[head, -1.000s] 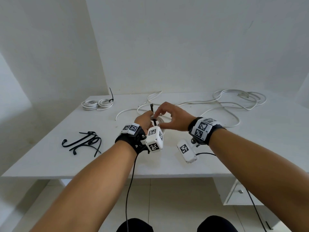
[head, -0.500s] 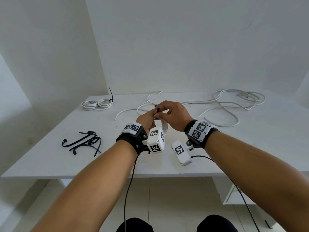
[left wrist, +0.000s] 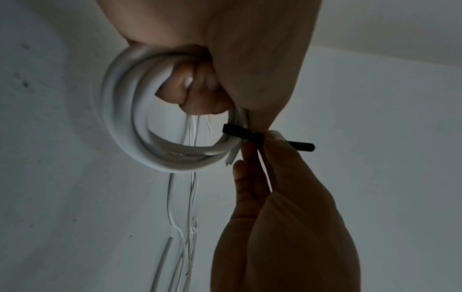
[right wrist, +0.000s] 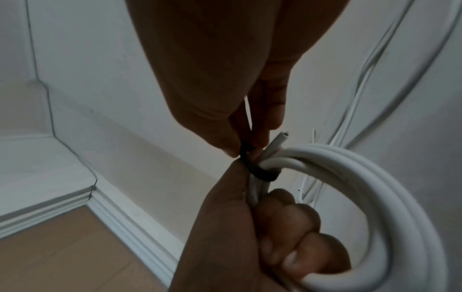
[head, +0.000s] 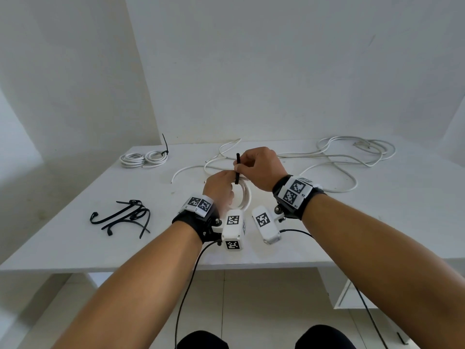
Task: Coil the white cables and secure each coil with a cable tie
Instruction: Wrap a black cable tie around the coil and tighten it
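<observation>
head view hides most of the coil [head: 245,197] behind left hand [head: 219,187].

White table [head: 75,248] carried a tied cable coil [head: 143,159] upper left, loose black cable ties [head: 123,217] at left, and uncoiled white cables [head: 339,159] sprawled upper right.

White table [head: 377,222] set into a corner, plain white walls [head: 276,71], pale tiled floor [head: 251,311], soft even light
</observation>
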Available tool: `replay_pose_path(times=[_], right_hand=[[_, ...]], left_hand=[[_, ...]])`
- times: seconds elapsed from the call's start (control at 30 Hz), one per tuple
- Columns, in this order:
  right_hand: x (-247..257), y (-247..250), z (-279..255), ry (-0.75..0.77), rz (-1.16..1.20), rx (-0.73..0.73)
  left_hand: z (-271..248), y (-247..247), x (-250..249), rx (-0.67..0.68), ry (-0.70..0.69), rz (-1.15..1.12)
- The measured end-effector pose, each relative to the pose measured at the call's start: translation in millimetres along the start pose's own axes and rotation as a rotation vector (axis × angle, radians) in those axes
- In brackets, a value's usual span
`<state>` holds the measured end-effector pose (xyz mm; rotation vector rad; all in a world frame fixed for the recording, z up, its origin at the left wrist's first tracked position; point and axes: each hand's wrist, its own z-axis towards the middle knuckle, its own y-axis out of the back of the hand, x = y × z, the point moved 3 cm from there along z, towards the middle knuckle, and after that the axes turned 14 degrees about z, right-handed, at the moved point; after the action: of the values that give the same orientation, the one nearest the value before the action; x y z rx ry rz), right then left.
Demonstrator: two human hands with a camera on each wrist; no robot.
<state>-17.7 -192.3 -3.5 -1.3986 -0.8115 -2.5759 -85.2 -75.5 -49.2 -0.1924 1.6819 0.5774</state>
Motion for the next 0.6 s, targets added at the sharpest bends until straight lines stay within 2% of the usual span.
replay_pose_path(times=[0.07, 0.2, 0.37, 0.53, 0.6], right_hand=[[-4.1, 2.2, 0.1, -0.042, 0.026, -0.041], [-7.2, 2.8, -0.3, -0.125, 0.075, 0.001], [-5.1, 4.7, -2.8, -0.125, 0.151, 0.023], [4.6, -1.9, -11.6, -0.078, 0.379, -0.021], [6.2, -4.6, -14.9, -0.103, 0.487, -0.041]], left_hand=[[-0.1, 0.2, -0.2, -0.017, -0.045, -0.006], [2.1, 0.4, 5.2, -0.052, -0.069, -0.023], [2.5, 0.4, 4.6, -0.090, -0.088, -0.039], [6.1, 5.3, 3.5, -0.154, -0.076, -0.107], [7.0, 7.4, 3.8, -0.162, -0.072, -0.120]])
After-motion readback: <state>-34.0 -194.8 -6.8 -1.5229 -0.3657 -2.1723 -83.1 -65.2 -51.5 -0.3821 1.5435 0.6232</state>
